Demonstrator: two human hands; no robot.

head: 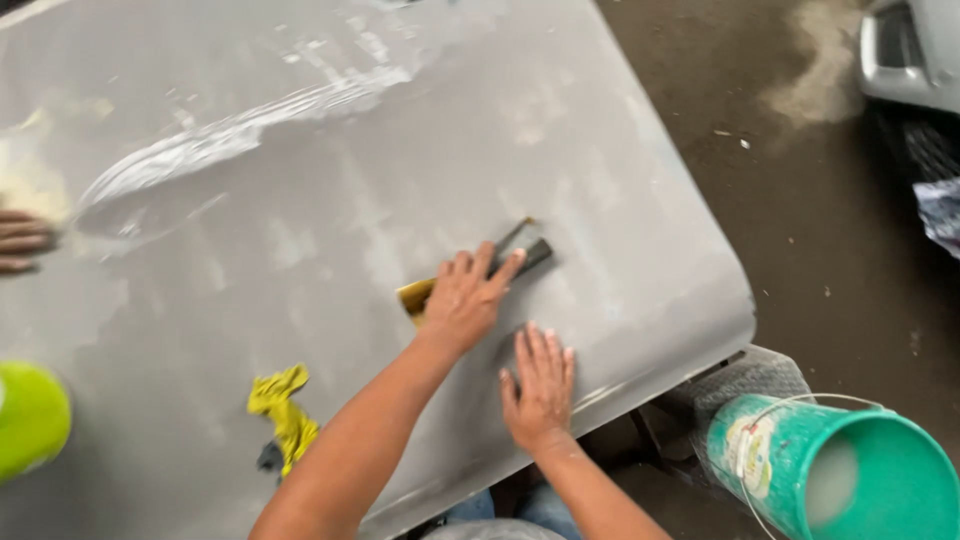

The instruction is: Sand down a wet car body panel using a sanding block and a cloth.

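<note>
Fingers of the right hand (541, 385) are lying spread flat on the grey panel (620, 200). Beyond, the left hand (466, 296) is pressing closed fingers onto a sanding block (520, 252). Farther left, another person's hand (20, 240) is touching the panel.

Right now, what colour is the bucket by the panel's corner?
Green, with a thin wire handle; the bucket shows best in the head view.
</note>
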